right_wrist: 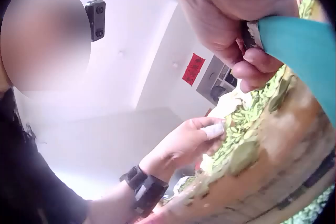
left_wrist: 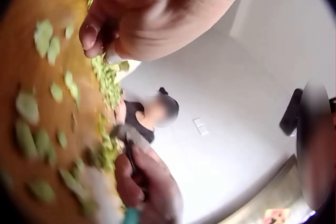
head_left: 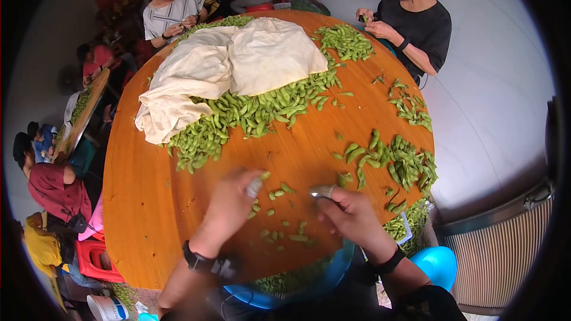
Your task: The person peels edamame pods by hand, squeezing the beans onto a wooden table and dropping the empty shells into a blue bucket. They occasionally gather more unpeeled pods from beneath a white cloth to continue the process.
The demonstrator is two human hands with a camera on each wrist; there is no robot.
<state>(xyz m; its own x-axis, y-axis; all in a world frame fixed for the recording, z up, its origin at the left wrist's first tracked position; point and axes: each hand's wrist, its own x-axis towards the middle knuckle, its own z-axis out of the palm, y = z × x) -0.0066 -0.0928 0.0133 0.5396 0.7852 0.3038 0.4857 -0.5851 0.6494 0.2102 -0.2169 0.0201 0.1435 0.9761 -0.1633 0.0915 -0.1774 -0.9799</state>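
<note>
My left hand [head_left: 229,205], blurred, is over the near part of the round wooden table [head_left: 140,202], white wrapping on its thumb. Its fingertips pinch a small green soybean pod [head_left: 265,175], mostly hidden by the fingers. To the right, my right hand [head_left: 357,217] has curled fingers around a small metal tool [head_left: 322,191] whose curved silver end shows past the fingers. Between the two hands, loose shelled beans [head_left: 278,193] and a few pods [head_left: 298,238] lie on the wood. A teal piece [right_wrist: 296,50] partly covers the right hand in the right wrist view.
A large pod heap [head_left: 256,113] lies under cream cloths [head_left: 273,53]. More pods [head_left: 410,163] are to the right. A blue basin [head_left: 342,261] is below the near edge. Across the table, a person in black [head_left: 425,30] and a person in white [head_left: 172,12] handle pods.
</note>
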